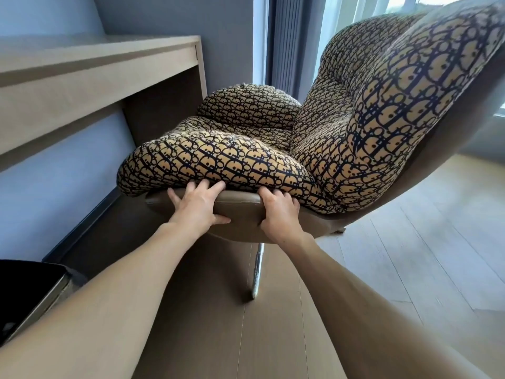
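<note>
A lounge chair with a tan leather shell [240, 209] stands in front of me, tilted back to the right. A thick padded cushion [224, 157] in a beige and dark blue letter pattern covers its seat and back. My left hand [198, 207] grips the front edge of the seat shell, fingers up against the cushion's underside and thumb below the rim. My right hand [278, 212] grips the same front edge a little to the right, fingers tucked under the cushion.
A wooden desk [103, 67] stands close on the left, its side panel next to the chair. A metal chair leg [258, 269] reaches the wood floor. A dark object [24, 291] sits at the lower left. Curtains and a window [295, 36] lie behind.
</note>
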The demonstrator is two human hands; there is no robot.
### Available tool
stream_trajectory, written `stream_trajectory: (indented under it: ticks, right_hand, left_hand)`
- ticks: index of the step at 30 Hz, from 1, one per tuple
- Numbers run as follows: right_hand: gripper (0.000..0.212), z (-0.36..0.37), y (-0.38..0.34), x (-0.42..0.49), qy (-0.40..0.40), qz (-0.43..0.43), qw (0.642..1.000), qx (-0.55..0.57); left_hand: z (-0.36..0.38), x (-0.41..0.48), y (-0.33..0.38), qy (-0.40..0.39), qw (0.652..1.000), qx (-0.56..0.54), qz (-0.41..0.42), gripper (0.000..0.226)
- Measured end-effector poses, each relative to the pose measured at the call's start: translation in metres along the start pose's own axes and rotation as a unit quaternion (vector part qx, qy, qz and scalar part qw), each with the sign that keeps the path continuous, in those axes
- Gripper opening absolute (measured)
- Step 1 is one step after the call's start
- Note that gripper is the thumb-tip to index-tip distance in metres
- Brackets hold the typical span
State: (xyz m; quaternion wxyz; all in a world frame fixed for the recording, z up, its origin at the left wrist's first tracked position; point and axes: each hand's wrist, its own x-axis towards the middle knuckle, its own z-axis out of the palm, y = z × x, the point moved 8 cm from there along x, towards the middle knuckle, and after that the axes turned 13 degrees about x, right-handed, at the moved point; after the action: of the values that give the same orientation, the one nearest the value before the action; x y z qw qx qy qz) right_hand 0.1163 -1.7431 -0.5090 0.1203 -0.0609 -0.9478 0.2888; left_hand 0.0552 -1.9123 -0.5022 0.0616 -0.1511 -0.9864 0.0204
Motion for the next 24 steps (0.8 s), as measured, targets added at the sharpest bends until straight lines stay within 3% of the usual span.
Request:
stream_trajectory:
  ticks: [11, 16, 20, 24]
  right_hand:
    - [0.057, 0.004, -0.006, -0.011, -0.034, -0.012, 0.999, -0.031]
    - [0.058, -0.012, -0.03, -0.011, -0.159, -0.005, 0.983, -0.09]
    - [0.057, -0.069, -0.071, -0.01, -0.239, -0.039, 0.963, -0.118]
    - [0.051, -0.163, -0.112, 0.005, -0.253, -0.027, 0.959, -0.127]
  left_hand:
    - [0.0, -0.013, -0.006, -0.042, 0.999, 0.028, 0.004, 0.08]
    - [-0.028, -0.021, -0.004, -0.113, 0.988, 0.1, 0.018, 0.072]
    - [-0.079, -0.039, -0.007, -0.17, 0.976, 0.136, 0.019, 0.083]
    - [-0.171, -0.039, -0.021, -0.198, 0.977, 0.081, -0.026, 0.085]
